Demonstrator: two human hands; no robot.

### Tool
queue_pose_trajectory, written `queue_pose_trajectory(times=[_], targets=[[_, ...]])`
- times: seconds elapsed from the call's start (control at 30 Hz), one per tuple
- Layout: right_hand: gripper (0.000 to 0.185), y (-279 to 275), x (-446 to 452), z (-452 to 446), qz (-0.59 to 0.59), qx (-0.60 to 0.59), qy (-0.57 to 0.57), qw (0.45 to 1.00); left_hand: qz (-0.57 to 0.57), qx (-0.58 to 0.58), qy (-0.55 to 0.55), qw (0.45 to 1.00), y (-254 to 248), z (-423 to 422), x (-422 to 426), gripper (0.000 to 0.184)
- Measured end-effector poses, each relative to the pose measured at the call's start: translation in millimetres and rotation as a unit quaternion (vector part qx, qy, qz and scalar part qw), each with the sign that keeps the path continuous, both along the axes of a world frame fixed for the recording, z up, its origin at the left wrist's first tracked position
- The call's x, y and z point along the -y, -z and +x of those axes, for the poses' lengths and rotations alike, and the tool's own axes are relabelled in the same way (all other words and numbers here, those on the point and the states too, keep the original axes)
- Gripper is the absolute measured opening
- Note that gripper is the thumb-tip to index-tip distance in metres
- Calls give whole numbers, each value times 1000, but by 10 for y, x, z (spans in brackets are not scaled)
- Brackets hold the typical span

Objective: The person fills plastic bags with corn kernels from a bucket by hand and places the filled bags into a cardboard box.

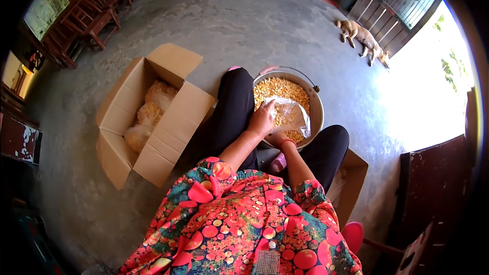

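A metal bucket (317, 109) of yellow corn kernels (282, 87) stands between my knees. Over the kernels is a clear plastic bag (298, 112) with some kernels seen in or through it. My left hand (262, 118) has its fingers closed on the bag's left edge. Lower down, my right hand (277, 138), with a red band at the wrist, is at the bag's bottom edge, its fingers hidden under the plastic.
An open cardboard box (168, 142) with filled bags (150, 114) is at my left. Another box (355, 183) stands by my right knee. A dog (364, 38) lies near the doorway. Wooden chairs (94, 20) line the back left wall.
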State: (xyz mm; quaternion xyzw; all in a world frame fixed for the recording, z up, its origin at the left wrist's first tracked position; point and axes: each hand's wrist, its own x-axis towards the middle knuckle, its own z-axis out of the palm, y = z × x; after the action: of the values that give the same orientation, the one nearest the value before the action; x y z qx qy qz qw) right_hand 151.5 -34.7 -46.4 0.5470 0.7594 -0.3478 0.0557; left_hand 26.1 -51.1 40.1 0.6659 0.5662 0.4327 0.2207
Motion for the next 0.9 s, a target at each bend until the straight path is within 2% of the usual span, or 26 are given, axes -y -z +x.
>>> queue_pose_trajectory(times=[0.03,0.17,0.23,0.27,0.3,0.33,0.37,0.4,0.43,0.47,0.5,0.53,0.6,0.63,0.7,0.73,0.77,0.8,0.83,0.87,0.9], targets=[[39,59,-12,8,22,-53,-22,998,-2,1,1,1000,-3,-1,4,47],[38,121,-74,142,-11,-108,-37,993,-27,-10,-1,1000,-7,-5,18,49],[32,74,-159,234,-110,-145,43,982,-30,-21,-17,999,37,-4,7,51],[32,42,-171,343,-110,-144,43,982,-33,-32,-31,998,63,-1,1,53],[28,-107,-141,459,21,-178,-80,980,-34,-31,-30,998,93,6,-7,53],[25,-248,-100,530,151,-206,-199,946,-29,-57,-41,997,113,7,-21,57],[20,-340,-57,535,258,-224,-220,914,-23,-84,-53,995,134,9,-27,61],[20,-471,-11,530,257,-223,-218,915,-23,-83,-51,995,124,9,-19,61],[20,-614,27,519,35,-303,-45,951,-32,-93,-53,994,112,7,-14,62],[20,-496,-26,557,-175,-386,104,900,-41,-104,-55,992,97,3,-13,64],[19,-490,-47,542,-326,-447,297,778,-57,-105,-54,991,79,0,-16,64],[19,-508,-68,566,-325,-448,298,778,-56,-105,-53,991,61,3,-14,64],[15,-595,-123,593,-308,-548,304,715,-81,-85,-49,992,19,7,1,62],[15,-576,-190,578,-308,-549,305,715,-75,-79,-46,993,-7,7,21,62],[25,-463,-370,528,-196,-562,239,767,-77,-75,-45,993,-36,4,33,62],[29,-691,-308,465,21,-420,72,904,-80,-70,-45,993,-36,-1,32,62],[32,-929,-242,399,282,-231,-33,931,-79,-71,-46,993,-37,-8,28,62],[32,-1023,-216,300,282,-232,-34,930,-84,-82,-46,992,-30,-13,23,63],[31,-1078,-213,215,91,-341,128,927,-90,-92,-45,991,-15,-17,22,65],[30,-1095,-214,179,-108,-425,281,854,-90,-93,-45,991,1,-20,18,65],[25,-1075,-215,187,-99,-398,248,878,-82,-93,-47,991,9,-21,13,65]])
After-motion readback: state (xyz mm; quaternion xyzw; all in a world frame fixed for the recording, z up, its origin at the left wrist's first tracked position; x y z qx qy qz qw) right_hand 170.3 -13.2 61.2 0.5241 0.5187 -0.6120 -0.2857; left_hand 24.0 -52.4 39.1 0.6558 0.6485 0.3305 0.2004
